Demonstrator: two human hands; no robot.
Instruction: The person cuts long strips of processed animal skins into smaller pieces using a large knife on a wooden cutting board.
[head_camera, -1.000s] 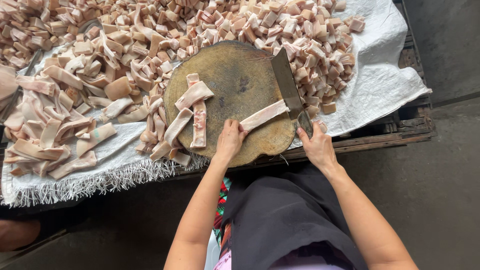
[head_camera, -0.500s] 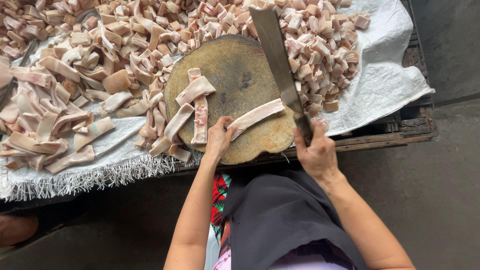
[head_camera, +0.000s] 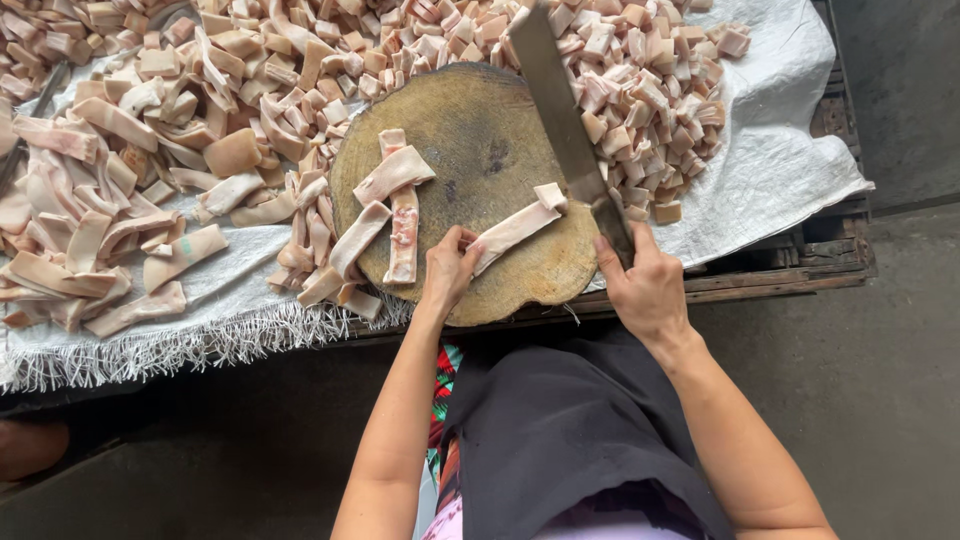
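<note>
While my left hand (head_camera: 447, 272) pins the near end of a pale meat strip (head_camera: 518, 226) flat on the round wooden chopping block (head_camera: 480, 130), my right hand (head_camera: 645, 285) is clenched around the handle of a long cleaver (head_camera: 560, 110), its blade angled over the strip's far end. More strips (head_camera: 385, 215) lie on the block's left; cut cubes (head_camera: 650, 90) cover the white sheet (head_camera: 770, 170) beyond.

A wooden pallet (head_camera: 800, 262) beyond the hands carries a white sack sheet (head_camera: 780, 170). On the sheet lie a round chopping block (head_camera: 480, 150), meat strips (head_camera: 100, 240) leftward, and cubes (head_camera: 650, 90) rightward.
</note>
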